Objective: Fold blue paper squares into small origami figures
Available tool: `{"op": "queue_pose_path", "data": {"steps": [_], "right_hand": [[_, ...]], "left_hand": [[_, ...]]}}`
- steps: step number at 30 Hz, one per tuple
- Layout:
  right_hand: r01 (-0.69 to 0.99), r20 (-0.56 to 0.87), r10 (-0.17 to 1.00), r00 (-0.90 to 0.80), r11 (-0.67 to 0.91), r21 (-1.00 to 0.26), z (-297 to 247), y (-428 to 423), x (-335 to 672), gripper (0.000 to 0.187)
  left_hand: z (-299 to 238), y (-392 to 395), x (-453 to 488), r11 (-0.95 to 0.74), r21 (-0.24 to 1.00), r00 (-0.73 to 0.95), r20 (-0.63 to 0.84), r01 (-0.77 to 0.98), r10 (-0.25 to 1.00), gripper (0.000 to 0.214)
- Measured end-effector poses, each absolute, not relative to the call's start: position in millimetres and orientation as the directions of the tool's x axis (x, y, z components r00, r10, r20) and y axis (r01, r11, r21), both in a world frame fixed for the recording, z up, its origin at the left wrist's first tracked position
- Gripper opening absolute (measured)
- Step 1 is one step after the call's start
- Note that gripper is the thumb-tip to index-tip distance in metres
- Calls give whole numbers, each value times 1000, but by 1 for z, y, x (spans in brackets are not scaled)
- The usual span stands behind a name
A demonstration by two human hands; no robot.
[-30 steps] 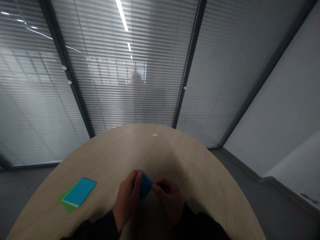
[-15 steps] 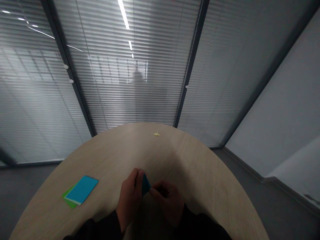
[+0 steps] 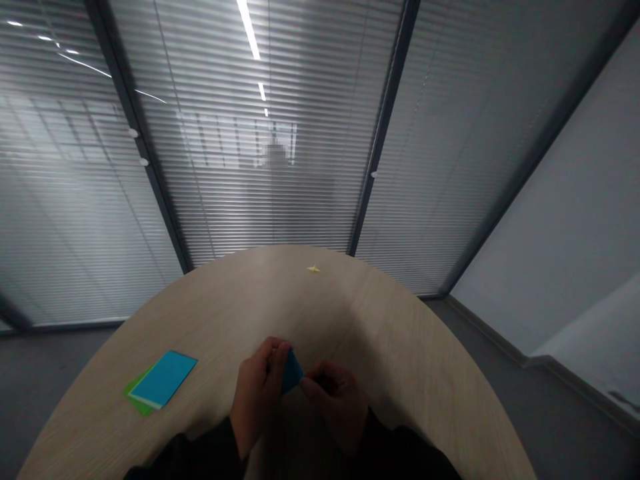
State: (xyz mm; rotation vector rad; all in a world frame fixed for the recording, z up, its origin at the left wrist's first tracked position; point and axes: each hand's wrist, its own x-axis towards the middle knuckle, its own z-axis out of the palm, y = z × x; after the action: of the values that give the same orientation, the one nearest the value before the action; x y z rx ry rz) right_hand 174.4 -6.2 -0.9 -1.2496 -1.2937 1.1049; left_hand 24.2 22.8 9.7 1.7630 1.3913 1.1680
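L hand point(image 3: 255, 393) & R hand point(image 3: 335, 407) both narrow, pinching folded blue paper point(image 3: 291, 372) btwn fingertips, held over near part of curved wood-look table point(image 3: 350, 320). Left of hands on table: blue sheet point(image 3: 161, 380) lying on green sheet point(image 3: 136, 401), edge sticking out. Near far table edge: tiny yellow paper bit point(image 3: 313, 269). Beyond: grey floor point(image 3: 50, 373), glass wall w/ blinds point(image 3: 270, 187), plain grey wall point(image 3: 550, 233) on right.

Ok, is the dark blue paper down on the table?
No, the dark blue paper is held between the left hand and right hand.
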Motion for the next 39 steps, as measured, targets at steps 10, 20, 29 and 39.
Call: {"op": "queue_pose_path", "data": {"steps": [10,20,29,39], "right_hand": [[165,89,996,-2,88,-982,-8,-6,176,20],[168,71,997,22,66,-984,-7,-6,175,18],[157,53,998,24,49,-986,-5,-6,176,19],[99,65,996,57,59,-993,-8,-3,180,24]], "left_hand": [[14,21,25,-282,888,62,279,364,958,33],[17,21,25,-274,891,41,278,362,960,35],[16,25,24,-259,884,63,255,389,965,33],[12,28,22,-252,899,144,213,358,966,39]]}}
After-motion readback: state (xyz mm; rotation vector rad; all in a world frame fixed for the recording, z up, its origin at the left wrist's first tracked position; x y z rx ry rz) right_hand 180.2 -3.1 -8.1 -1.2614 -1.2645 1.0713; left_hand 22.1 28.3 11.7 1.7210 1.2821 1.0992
